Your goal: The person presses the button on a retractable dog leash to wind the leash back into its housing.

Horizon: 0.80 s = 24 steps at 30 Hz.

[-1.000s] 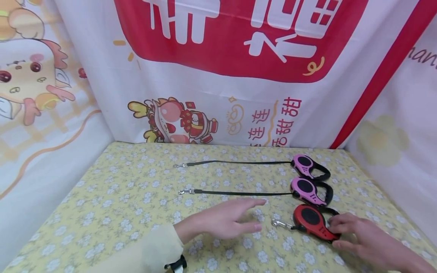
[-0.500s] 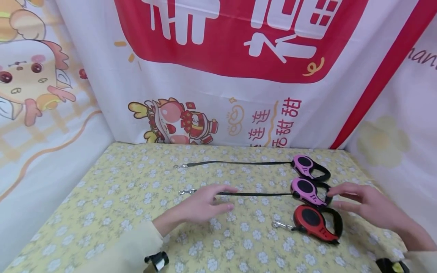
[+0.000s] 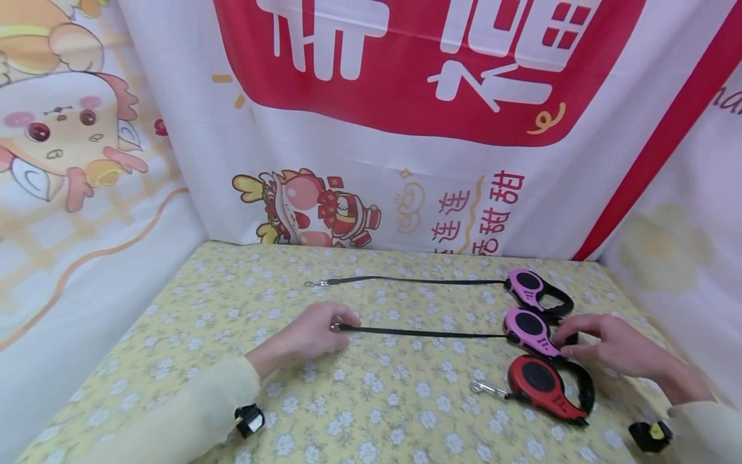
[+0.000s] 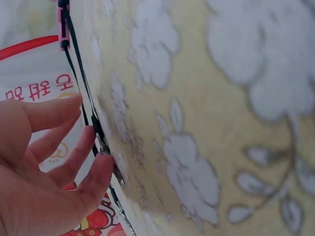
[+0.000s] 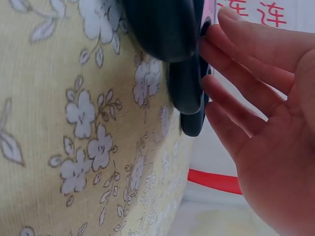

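In the head view, a pink retractable dog leash (image 3: 526, 330) lies in the middle of a row of three, its black strap (image 3: 417, 333) drawn out to the left. My left hand (image 3: 315, 332) is over the strap's clip end; in the left wrist view its loosely bent fingertips touch the metal clip (image 4: 103, 145), the thumb apart from it. Beside that leash's black handle is my right hand (image 3: 617, 347). The right wrist view has its nearly straight fingers against black handles (image 5: 186, 86); which handle they touch is hard to tell.
Behind lies another pink leash (image 3: 526, 288), its strap also stretched left to a metal clip (image 3: 315, 283). Nearer stands a red leash (image 3: 539, 381) with its clip (image 3: 488, 388) close to the body. A flowered cloth (image 3: 371, 412) covers the table; printed curtains (image 3: 377, 148) enclose it.
My right hand has left the red leash for the middle pink one. My left hand has moved left and away from me to that leash's clip. The view has shifted slightly.
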Tool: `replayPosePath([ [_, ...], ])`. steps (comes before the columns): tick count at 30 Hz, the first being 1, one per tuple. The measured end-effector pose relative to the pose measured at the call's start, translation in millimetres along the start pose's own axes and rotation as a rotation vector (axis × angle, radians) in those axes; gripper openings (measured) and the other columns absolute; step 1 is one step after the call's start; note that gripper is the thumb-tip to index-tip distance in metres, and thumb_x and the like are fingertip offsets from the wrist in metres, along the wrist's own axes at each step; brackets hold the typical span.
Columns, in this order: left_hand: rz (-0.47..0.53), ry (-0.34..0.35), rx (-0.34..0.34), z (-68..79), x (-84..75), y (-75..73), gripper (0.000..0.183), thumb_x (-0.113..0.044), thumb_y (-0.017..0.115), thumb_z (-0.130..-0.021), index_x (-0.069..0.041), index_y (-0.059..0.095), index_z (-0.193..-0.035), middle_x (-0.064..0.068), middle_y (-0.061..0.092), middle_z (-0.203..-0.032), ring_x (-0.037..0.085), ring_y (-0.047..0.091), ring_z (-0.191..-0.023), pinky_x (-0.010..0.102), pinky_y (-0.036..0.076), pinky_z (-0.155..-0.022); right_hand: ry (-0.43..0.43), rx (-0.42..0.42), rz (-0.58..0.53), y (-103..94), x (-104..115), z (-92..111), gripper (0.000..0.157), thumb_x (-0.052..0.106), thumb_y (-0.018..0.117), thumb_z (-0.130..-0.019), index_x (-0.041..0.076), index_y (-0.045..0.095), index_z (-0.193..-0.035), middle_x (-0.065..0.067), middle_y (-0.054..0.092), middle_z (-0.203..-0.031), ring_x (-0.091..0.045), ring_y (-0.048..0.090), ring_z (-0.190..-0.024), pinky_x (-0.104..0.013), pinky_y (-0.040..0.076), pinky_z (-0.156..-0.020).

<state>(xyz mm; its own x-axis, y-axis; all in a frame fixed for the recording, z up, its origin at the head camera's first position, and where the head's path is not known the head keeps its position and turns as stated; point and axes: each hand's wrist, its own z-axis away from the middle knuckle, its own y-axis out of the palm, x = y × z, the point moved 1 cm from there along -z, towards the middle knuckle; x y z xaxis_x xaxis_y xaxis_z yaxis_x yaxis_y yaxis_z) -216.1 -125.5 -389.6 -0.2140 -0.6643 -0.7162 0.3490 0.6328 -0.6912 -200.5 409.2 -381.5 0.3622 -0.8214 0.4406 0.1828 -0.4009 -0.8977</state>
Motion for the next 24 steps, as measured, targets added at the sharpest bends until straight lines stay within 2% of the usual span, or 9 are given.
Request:
replayPosePath([
  [4, -0.061, -0.031, -0.015, -4.8, 5.7, -1.7, 0.037, 0.003, 0.078, -0.087, -0.020, 0.078, -0.116, 0.001, 0.074, -0.125, 0.027, 0.065, -0.124, 0.053, 0.051, -0.111, 0.023, 0.035, 0.061, 4.2, -7, -4, 0.016, 0.031, 0.081, -0.094, 0.038, 0.078, -0.108, -0.004, 0.075, -0.128, 0.004, 0.058, -0.118, -0.031, 0.053, -0.093],
  [9, -0.137, -0.032, -0.027, -10.8, 10.9, -1.4, 0.030, 0.003, 0.079, -0.086, -0.020, 0.078, -0.105, -0.001, 0.071, -0.105, 0.015, 0.064, -0.098, 0.041, 0.055, -0.093, -0.005, 0.039, 0.075, 6.2, -14, -7, 0.016, 0.030, 0.081, -0.093, 0.037, 0.078, -0.107, -0.009, 0.073, -0.130, 0.009, 0.055, -0.115, -0.028, 0.053, -0.090],
  [11, -0.151, -0.027, -0.024, -12.1, 10.1, -1.1, 0.027, 0.003, 0.079, -0.086, -0.019, 0.077, -0.102, -0.002, 0.068, -0.099, 0.014, 0.061, -0.092, 0.037, 0.054, -0.086, -0.008, 0.035, 0.074, 6.0, -16, -6, 0.016, 0.030, 0.082, -0.093, 0.036, 0.079, -0.107, -0.010, 0.073, -0.130, 0.010, 0.054, -0.115, -0.033, 0.054, -0.092],
  [14, -0.152, -0.029, -0.009, -12.3, 8.3, -1.7, 0.022, 0.001, 0.079, -0.088, -0.018, 0.076, -0.097, -0.002, 0.067, -0.091, 0.014, 0.060, -0.087, 0.035, 0.052, -0.082, 0.000, 0.027, 0.071, 6.2, -16, -6, 0.014, 0.029, 0.084, -0.090, 0.032, 0.081, -0.104, -0.014, 0.072, -0.131, -0.006, 0.060, -0.120, -0.055, 0.053, -0.100],
  [17, -0.150, -0.029, 0.009, -12.6, 7.0, -2.8, 0.015, -0.003, 0.077, -0.092, -0.017, 0.075, -0.094, -0.002, 0.066, -0.087, 0.014, 0.058, -0.083, 0.033, 0.050, -0.078, 0.021, 0.039, 0.052, 6.3, -16, -7, 0.013, 0.029, 0.085, -0.089, 0.026, 0.082, -0.101, -0.021, 0.069, -0.134, -0.037, 0.062, -0.127, -0.075, 0.046, -0.099],
  [18, -0.140, -0.030, 0.016, -12.6, 6.3, -3.5, 0.012, -0.004, 0.076, -0.093, -0.016, 0.075, -0.094, -0.001, 0.066, -0.086, 0.015, 0.059, -0.082, 0.032, 0.049, -0.077, 0.028, 0.042, 0.051, 6.2, -16, -7, 0.013, 0.029, 0.086, -0.088, 0.025, 0.082, -0.100, -0.023, 0.068, -0.134, -0.046, 0.060, -0.127, -0.077, 0.044, -0.099],
  [20, -0.133, -0.035, 0.020, -13.0, 5.1, -5.1, 0.009, -0.008, 0.073, -0.097, -0.016, 0.075, -0.097, -0.002, 0.067, -0.088, 0.014, 0.059, -0.083, 0.031, 0.050, -0.077, 0.038, 0.050, 0.056, 5.7, -15, -8, 0.013, 0.030, 0.086, -0.088, 0.023, 0.081, -0.098, -0.025, 0.067, -0.135, -0.054, 0.057, -0.128, -0.078, 0.043, -0.100],
  [24, -0.112, -0.035, -0.003, -13.1, -0.2, -12.7, 0.007, -0.014, 0.068, -0.103, -0.015, 0.074, -0.101, 0.000, 0.068, -0.096, 0.016, 0.060, -0.086, 0.032, 0.051, -0.077, 0.046, 0.054, 0.073, 3.6, -14, -10, 0.014, 0.033, 0.087, -0.087, 0.023, 0.079, -0.091, -0.021, 0.068, -0.131, -0.054, 0.059, -0.125, -0.074, 0.046, -0.099],
])
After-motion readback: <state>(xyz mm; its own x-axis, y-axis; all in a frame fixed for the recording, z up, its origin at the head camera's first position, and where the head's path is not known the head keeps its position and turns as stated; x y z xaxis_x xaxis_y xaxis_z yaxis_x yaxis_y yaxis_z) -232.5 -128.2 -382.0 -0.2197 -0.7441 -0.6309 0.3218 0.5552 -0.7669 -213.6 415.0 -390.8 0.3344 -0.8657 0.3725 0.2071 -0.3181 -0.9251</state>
